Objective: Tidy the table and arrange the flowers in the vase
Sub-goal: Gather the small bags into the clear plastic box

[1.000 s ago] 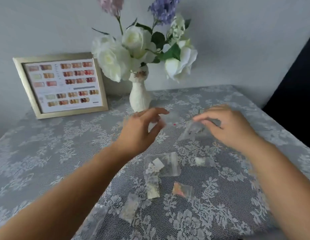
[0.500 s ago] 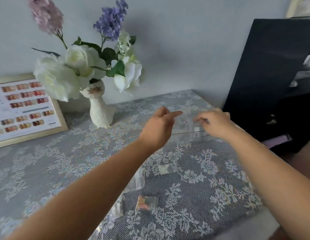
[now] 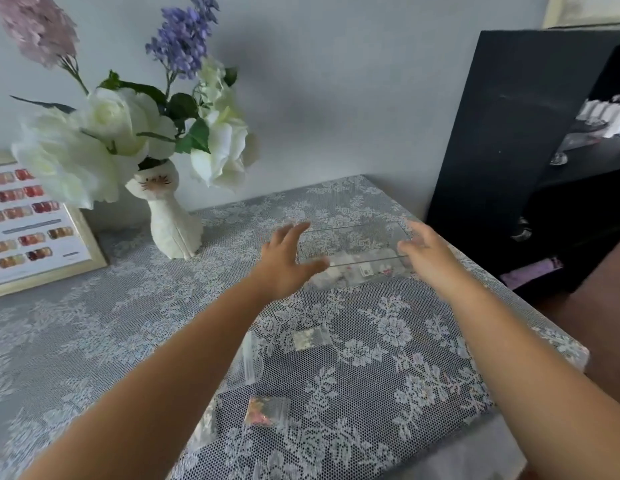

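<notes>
A clear plastic box stands on the lace tablecloth at the far right and holds several small sachets. My left hand is at the box's left end with fingers spread, the thumb in front of the wall. At the right end my right hand is spread too and touches the rim. Neither hand holds a sachet. Loose clear sachets lie nearer me: one with pale bits, one narrow, one with pink bits. A white cat-shaped vase with white, purple and pink flowers stands at the back left.
A gold-framed nail colour chart leans on the wall at the far left. A black cabinet with small white bottles stands just beyond the table's right edge.
The view has swung right. Both hands pinched a sachet above the box; now they have let go and spread to the box's two ends.
</notes>
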